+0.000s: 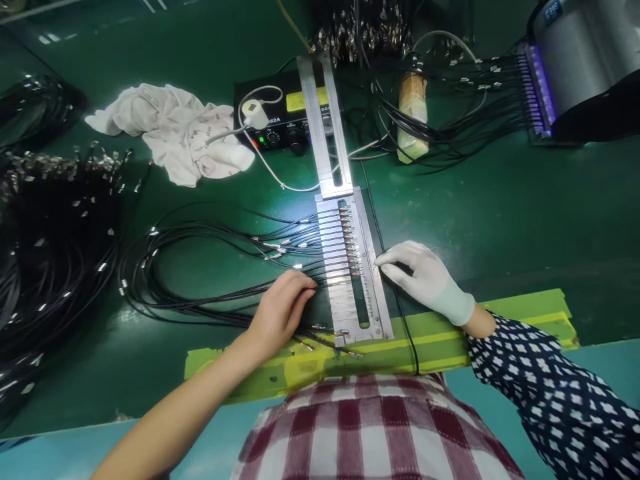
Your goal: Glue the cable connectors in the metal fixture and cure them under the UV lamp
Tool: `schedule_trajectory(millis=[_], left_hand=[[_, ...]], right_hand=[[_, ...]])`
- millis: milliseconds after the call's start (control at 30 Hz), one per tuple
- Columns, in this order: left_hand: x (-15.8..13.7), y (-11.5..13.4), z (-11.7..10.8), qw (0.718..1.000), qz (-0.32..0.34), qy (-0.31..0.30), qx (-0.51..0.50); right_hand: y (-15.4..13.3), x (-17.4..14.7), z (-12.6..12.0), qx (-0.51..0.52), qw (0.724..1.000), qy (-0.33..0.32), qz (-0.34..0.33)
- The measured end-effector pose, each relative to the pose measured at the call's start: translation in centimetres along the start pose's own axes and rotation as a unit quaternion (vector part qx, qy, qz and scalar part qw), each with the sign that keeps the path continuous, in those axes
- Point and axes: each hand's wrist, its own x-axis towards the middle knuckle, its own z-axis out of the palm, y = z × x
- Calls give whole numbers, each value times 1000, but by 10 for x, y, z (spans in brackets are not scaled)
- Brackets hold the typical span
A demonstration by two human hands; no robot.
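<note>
A narrow pinch is what I see in the bare left hand [277, 313], its fingertips at the black cables [210, 230] just beside the metal fixture [343, 313]; from here I cannot tell whether a cable is actually held. The right hand [425, 277], in a white glove, has its forefinger against the fixture's right edge, a gap showing behind the nearly meeting tips, and I cannot tell whether they pinch anything. The fixture lies between the hands, with a row of cables laid across it and their ends at its slot; a few loose ends rest by its foot. Beyond, partly covered by a slotted metal bracket [309, 87], sits a black control box [250, 100]. I can read "82A" on its front; whatever precedes it is hidden, and the print on its yellow label [296, 101] is too small. A green light and a red one glow there. The crumpled white cloth [175, 127] bears faint reddish lettering, illegible to me. On the silver machine [590, 60] at far right, a small lit display [553, 11] shows characters too blurred to read.
</note>
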Motion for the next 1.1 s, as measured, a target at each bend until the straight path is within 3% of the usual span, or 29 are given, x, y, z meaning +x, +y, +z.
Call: schedule_trajectory(millis=[133, 367, 600, 700, 800, 967, 1100], left_hand=[[16, 2, 8, 998, 41, -52, -9], [24, -1, 12, 991, 99, -83, 35], [28, -1, 17, 980, 149, -78, 107], [21, -2, 20, 975, 157, -43, 150], [11, -4, 23, 968, 155, -24, 198], [6, -5, 23, 974, 138, -59, 167], [-1, -1, 4, 994, 48, -73, 64]], right_hand=[[1, 1, 0, 0, 1000, -1, 0], [3, 2, 0, -5, 1000, -8, 2], [1, 2, 0, -4, 1000, -5, 1], [1, 2, -1, -1, 1000, -5, 2], [1, 3, -1, -1, 1000, -7, 4], [1, 5, -1, -4, 1000, -3, 1], [0, -5, -2, -9, 1000, -7, -21]])
